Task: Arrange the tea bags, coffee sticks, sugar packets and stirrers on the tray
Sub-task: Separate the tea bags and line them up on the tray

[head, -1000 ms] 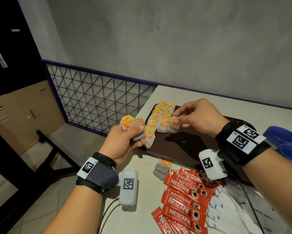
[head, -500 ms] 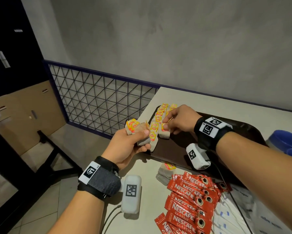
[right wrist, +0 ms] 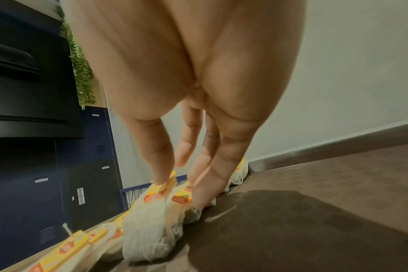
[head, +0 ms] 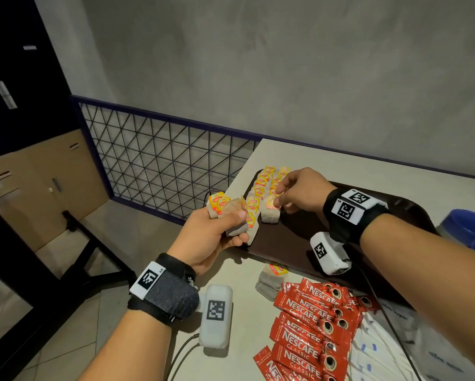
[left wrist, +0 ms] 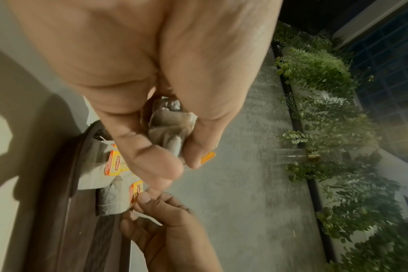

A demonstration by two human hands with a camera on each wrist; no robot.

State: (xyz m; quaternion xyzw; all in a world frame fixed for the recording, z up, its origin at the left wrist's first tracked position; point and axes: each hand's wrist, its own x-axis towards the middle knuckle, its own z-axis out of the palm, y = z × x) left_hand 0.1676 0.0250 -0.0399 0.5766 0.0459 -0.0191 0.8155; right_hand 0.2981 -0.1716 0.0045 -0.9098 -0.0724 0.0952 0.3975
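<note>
My left hand hovers over the table's left edge and grips a bunch of Lipton tea bags with yellow tags; the left wrist view shows the crumpled bags between thumb and fingers. Two rows of tea bags lie along the left side of the dark brown tray. My right hand reaches down to the near end of the right row and pinches one tea bag by its tag; the bag rests on the tray. No stirrers are in view.
Loose tea bags lie on the table just in front of the tray. Red Nescafe coffee sticks are heaped nearer me, with white sugar packets to their right. Blue cups stand right of the tray. A wire railing borders the table's left.
My right hand has moved a little left and down along the right row, with a tea bag that now rests on the tray. The left hand has barely moved.
</note>
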